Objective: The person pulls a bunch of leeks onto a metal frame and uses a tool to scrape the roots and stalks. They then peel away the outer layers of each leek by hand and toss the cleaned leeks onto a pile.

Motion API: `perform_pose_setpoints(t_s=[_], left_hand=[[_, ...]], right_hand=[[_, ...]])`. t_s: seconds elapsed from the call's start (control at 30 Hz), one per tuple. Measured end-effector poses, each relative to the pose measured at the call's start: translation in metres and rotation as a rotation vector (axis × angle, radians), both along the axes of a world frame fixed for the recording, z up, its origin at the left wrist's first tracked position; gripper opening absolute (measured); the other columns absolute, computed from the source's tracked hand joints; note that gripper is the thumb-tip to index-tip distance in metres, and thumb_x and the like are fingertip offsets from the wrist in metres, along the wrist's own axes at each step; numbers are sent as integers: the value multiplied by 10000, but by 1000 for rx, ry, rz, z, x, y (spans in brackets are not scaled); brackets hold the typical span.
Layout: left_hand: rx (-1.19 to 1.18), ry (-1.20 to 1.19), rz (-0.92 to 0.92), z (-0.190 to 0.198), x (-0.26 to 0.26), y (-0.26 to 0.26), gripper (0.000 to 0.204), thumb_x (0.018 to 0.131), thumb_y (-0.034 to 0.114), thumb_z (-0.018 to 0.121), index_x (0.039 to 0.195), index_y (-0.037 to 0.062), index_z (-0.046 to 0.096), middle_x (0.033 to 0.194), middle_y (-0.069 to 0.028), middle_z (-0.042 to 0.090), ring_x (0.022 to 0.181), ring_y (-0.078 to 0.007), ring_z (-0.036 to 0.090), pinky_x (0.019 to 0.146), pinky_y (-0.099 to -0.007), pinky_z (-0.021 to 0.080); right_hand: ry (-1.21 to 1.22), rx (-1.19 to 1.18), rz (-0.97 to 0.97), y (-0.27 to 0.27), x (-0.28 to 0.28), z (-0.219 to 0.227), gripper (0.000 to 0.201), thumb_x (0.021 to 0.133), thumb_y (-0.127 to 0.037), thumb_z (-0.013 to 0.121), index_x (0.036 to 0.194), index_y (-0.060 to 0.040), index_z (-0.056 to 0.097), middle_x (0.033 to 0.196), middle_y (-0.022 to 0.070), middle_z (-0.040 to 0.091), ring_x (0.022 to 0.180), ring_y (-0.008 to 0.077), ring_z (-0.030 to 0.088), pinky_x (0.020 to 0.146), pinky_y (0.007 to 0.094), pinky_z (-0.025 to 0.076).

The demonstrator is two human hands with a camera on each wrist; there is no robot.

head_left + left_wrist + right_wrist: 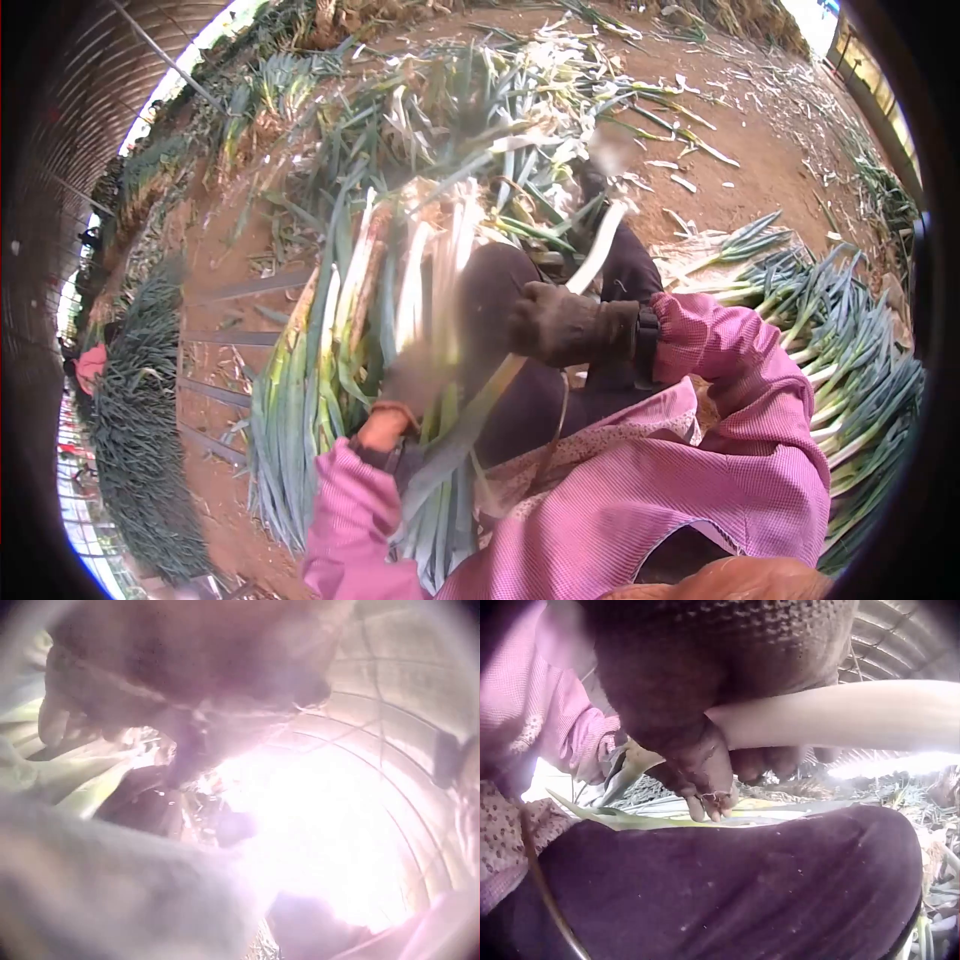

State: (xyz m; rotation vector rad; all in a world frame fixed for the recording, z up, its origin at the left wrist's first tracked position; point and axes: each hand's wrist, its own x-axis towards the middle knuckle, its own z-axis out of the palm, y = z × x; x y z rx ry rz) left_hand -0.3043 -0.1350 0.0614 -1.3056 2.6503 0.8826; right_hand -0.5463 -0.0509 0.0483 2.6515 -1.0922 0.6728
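Observation:
A gloved right hand grips a long green onion, its white root end pointing up and away and its green leaves trailing down toward the left sleeve. In the right wrist view the right hand has its fingers curled round the white stalk. The gloved left hand, blurred, is over a pile of green onions beside the left knee. In the left wrist view the left hand is near pale green stalks; what its fingers hold is unclear.
Trimmed leaves and peelings lie heaped ahead on brown soil. Clean-looking onions are laid out at the right. Metal bars stand at the left, with a long stack of onions beyond.

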Motion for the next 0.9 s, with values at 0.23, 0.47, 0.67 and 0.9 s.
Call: perform_pose_setpoints(t_s=[0.23,0.47,0.67,0.9], left_hand=[[372,-146,235,-45,-16,-23,543,558,226,762,1010,-26,597,959,-210,647,867,-298,643,731,-364,518],[387,108,-69,-69,29,-28,397,630,276,764,878,-20,669,801,-158,674,725,-246,645,647,-352,503],[184,-206,299,11,10,53,870,554,348,798,1228,-49,418,996,-221,617,974,-398,598,802,-390,501],[-68,-204,431,-13,-17,98,694,634,296,755,1184,-3,455,981,-186,610,851,-322,609,783,-372,500]], right_hand=[[-112,28,31,-1,2,-27,146,616,-221,586,672,-119,498,668,13,434,631,191,458,608,345,364],[-213,91,195,47,79,-9,136,656,-237,607,654,-108,563,662,16,510,627,215,518,580,341,375],[-360,247,161,63,50,-2,136,763,-191,617,787,-61,583,736,48,543,686,211,547,602,355,416],[-544,202,-810,-41,-75,47,417,705,-255,745,1000,-26,558,911,174,597,812,339,584,692,401,452]])
